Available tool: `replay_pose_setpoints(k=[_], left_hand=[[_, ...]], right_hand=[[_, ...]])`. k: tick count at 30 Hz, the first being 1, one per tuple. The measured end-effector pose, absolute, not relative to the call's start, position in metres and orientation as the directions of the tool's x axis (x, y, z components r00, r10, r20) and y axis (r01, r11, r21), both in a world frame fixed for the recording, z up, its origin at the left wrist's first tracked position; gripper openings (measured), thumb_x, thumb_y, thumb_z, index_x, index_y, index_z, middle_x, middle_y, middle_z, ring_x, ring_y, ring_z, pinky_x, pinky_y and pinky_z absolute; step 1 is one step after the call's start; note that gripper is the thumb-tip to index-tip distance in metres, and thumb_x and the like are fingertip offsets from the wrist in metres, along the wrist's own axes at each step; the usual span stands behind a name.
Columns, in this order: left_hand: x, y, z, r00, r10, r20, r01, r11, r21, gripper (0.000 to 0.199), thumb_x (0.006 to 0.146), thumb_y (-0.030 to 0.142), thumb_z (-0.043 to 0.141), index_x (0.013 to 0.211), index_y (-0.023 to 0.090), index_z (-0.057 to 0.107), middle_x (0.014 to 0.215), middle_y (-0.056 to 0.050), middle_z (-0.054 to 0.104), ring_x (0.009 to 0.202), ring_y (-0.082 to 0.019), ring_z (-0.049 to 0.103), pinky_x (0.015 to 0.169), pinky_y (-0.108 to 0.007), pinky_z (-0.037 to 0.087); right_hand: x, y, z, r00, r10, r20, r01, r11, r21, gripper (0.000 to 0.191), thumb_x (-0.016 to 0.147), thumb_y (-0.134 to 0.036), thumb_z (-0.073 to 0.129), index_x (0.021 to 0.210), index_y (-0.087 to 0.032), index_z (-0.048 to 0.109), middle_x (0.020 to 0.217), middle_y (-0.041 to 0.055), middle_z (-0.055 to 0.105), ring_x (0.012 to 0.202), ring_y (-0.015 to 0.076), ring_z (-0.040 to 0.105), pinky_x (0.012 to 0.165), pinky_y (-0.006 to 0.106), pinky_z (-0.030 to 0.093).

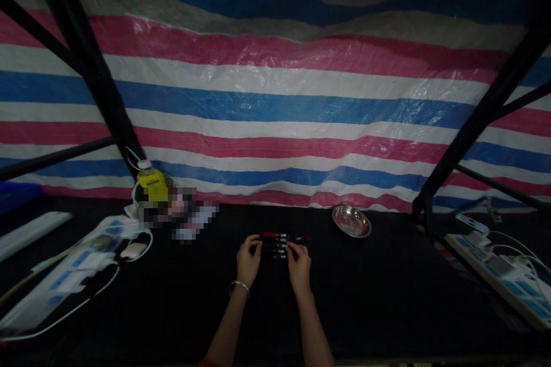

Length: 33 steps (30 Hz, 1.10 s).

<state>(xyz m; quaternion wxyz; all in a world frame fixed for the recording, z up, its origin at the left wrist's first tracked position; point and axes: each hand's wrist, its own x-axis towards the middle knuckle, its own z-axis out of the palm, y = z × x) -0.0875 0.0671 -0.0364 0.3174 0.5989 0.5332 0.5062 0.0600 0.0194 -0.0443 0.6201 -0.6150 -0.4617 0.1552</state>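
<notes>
The pens (279, 245) lie in a short stack of parallel rows on the black surface (275, 309), between my hands. The uppermost pen has a red barrel; the rows below it are dark with pale markings. A small dark item with a red end (306, 237) is located just beyond my right fingertips.

My left hand (248, 261), with a bracelet (239, 287) at the wrist, is curved at the left ends of the rows. My right hand (300, 265) is curved at the right ends. Whether either hand pinches a pen cannot be determined in the dim view.

A round metal dish (352, 221) is positioned beyond my right hand, to the right. Far left: a yellow-labelled bottle (153, 183) and a power strip (64, 275).
</notes>
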Motion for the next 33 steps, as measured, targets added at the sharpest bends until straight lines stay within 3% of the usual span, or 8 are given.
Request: replay_pose_setpoints(k=[11, 21, 33], left_hand=[[-0.0879, 0.0666, -0.035, -0.091, 0.934, 0.345, 0.498, -0.257, 0.828, 0.021, 0.076, 0.027, 0.048, 0.092, 0.019, 0.059, 0.081, -0.005, 0.069, 0.085, -0.024, 0.062, 0.08, -0.04, 0.046], [-0.0886, 0.0658, -0.0385, -0.114, 0.948, 0.297, 0.376, -0.236, 0.896, 0.025, 0.075, 0.028, 0.049, 0.095, 0.018, 0.058, 0.084, -0.006, 0.068, 0.082, -0.02, 0.065, 0.078, -0.035, 0.05], [-0.0887, 0.0657, -0.0377, -0.103, 0.941, 0.324, 0.413, -0.255, 0.874, 0.024, 0.075, 0.028, 0.048, 0.093, 0.017, 0.06, 0.078, -0.005, 0.066, 0.078, -0.02, 0.063, 0.076, -0.036, 0.05]], right_hand=[[0.0588, 0.0184, -0.0437, 0.5, 0.765, 0.407, 0.444, 0.177, -0.879, 0.02, 0.077, -0.023, 0.053, 0.081, -0.019, 0.072, 0.079, 0.0081, 0.065, 0.075, 0.0202, 0.062, 0.074, 0.033, 0.049], [0.0605, 0.0198, -0.0438, 0.53, 0.729, 0.433, 0.434, 0.206, -0.877, 0.024, 0.079, -0.027, 0.05, 0.087, -0.018, 0.071, 0.084, 0.0085, 0.069, 0.082, 0.0205, 0.062, 0.077, 0.033, 0.048], [0.0575, 0.0158, -0.0397, 0.495, 0.749, 0.44, 0.474, 0.192, -0.86, 0.023, 0.079, -0.026, 0.051, 0.088, -0.019, 0.071, 0.081, 0.0075, 0.067, 0.077, 0.0195, 0.062, 0.074, 0.031, 0.048]])
